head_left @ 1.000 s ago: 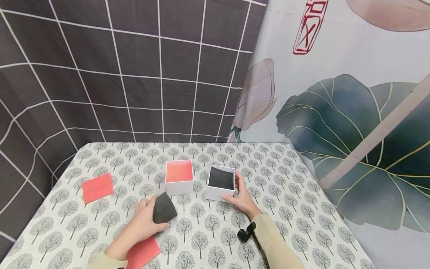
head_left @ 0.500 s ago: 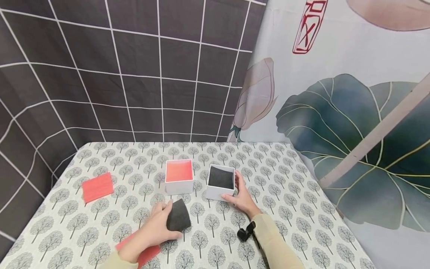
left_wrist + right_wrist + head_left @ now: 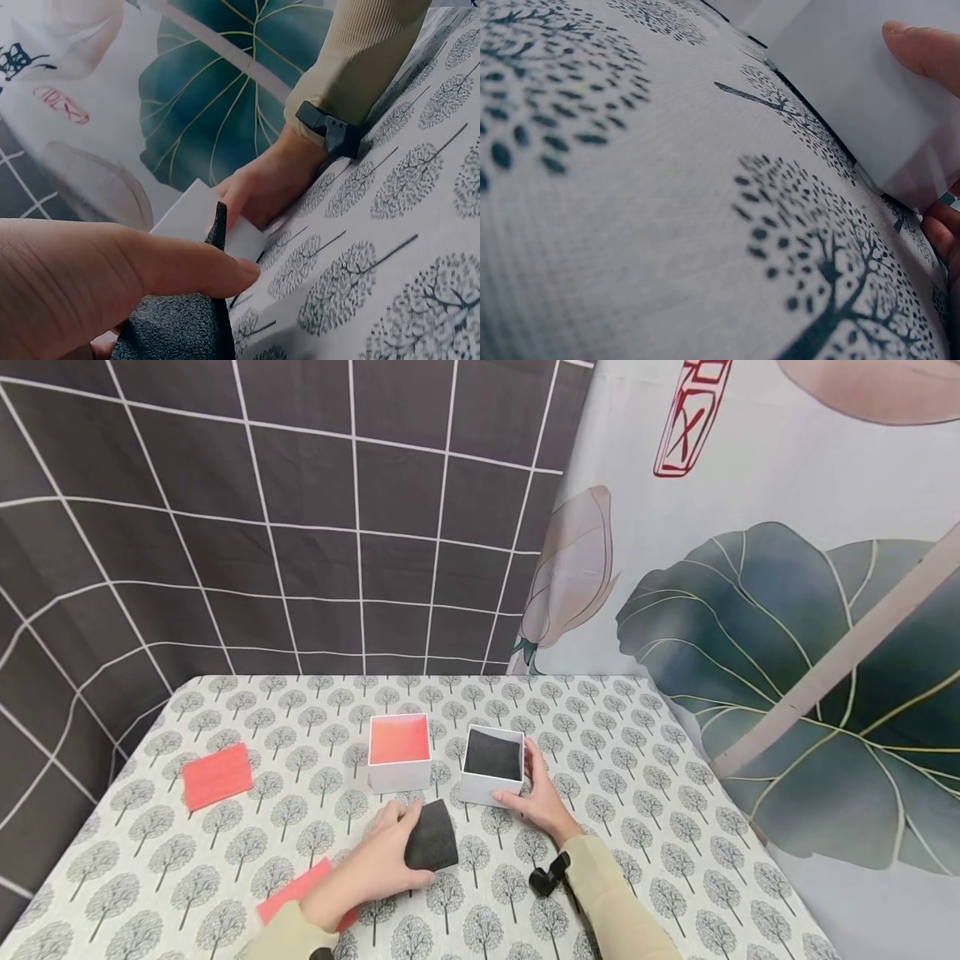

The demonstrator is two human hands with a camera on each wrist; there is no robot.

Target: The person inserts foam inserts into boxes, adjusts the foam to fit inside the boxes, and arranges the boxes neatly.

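My left hand (image 3: 378,856) pinches a thin black square piece (image 3: 433,837) with a rough, felt-like surface, tilted above the tablecloth. In the left wrist view the thumb lies across this black piece (image 3: 176,330). My right hand (image 3: 543,806) grips the near right corner of a small white open box (image 3: 480,792). Another black piece (image 3: 493,756) lies inside that box. The right wrist view has the box's white side (image 3: 847,82), thumb (image 3: 930,52) against it; most of the hand is out of frame there.
A second white box (image 3: 401,777), red inside, stands left of the gripped one. One red square (image 3: 217,777) lies at the table's left; another red square (image 3: 296,889) is partly covered by my left forearm. Dark grid and leaf-patterned cloths hang behind the tree-print tablecloth (image 3: 600,877).
My left hand has moved right with the black piece, getting closer to the box that my right hand grips. The right hand and both boxes keep their places.
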